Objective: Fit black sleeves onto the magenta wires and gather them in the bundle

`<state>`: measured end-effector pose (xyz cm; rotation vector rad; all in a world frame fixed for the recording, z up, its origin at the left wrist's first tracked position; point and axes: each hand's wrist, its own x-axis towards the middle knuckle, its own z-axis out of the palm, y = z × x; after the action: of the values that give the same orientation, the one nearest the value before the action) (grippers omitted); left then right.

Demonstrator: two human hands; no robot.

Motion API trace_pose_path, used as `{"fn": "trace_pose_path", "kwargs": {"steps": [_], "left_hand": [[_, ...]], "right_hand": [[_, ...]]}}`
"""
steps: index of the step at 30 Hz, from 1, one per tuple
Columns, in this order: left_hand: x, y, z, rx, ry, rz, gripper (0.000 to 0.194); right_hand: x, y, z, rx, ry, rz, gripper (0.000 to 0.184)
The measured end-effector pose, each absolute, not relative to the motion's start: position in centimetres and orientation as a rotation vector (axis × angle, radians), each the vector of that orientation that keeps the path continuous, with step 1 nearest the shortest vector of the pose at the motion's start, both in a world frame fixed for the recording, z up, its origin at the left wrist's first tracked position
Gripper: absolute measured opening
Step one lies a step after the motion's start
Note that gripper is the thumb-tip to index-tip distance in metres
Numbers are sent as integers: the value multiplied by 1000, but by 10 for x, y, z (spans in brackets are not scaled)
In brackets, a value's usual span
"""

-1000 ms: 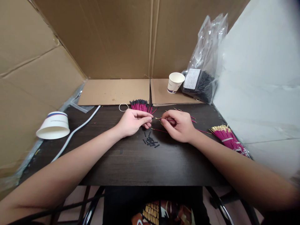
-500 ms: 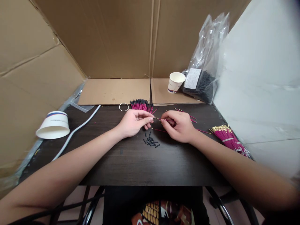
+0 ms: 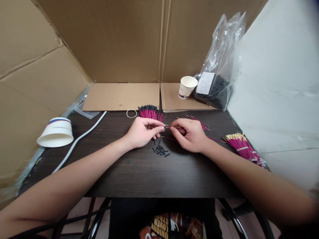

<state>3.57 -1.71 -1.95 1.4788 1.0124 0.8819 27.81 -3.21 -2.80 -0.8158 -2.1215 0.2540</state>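
Note:
My right hand point(image 3: 190, 134) is closed, thumb and fingers pinching a magenta wire point(image 3: 168, 126) whose gold-coloured metal end points left. My left hand point(image 3: 146, 132) meets that end with its own thumb and forefinger pressed together on a small black sleeve, mostly hidden by the fingertips. Beneath the hands lie several loose short black sleeves point(image 3: 160, 149) on the dark table. Just behind my left hand is a pile of magenta wires with black-covered ends point(image 3: 149, 111). More magenta wires with bare gold ends point(image 3: 199, 122) lie behind and beside my right hand.
A tied bundle of gold-tipped wires point(image 3: 244, 147) lies at the right edge. At the back right stand a paper cup point(image 3: 187, 87) and a clear bag of black pieces point(image 3: 214, 89). Another paper cup point(image 3: 56, 132) and a white cable point(image 3: 79, 142) are on the left. Cardboard walls point(image 3: 119, 43) enclose the table.
Both hands stay almost in place. The gap between their fingertips has narrowed slightly, and less of the wire's gold end shows.

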Motion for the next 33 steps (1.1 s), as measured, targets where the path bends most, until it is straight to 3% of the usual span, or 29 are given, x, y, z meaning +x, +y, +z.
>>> {"fn": "trace_pose_path", "kwargs": {"steps": [33], "left_hand": [[36,-25,-20,1732,1016,927,29]], "right_hand": [[277,-32,-30,-744,-2163,253,15]]}}
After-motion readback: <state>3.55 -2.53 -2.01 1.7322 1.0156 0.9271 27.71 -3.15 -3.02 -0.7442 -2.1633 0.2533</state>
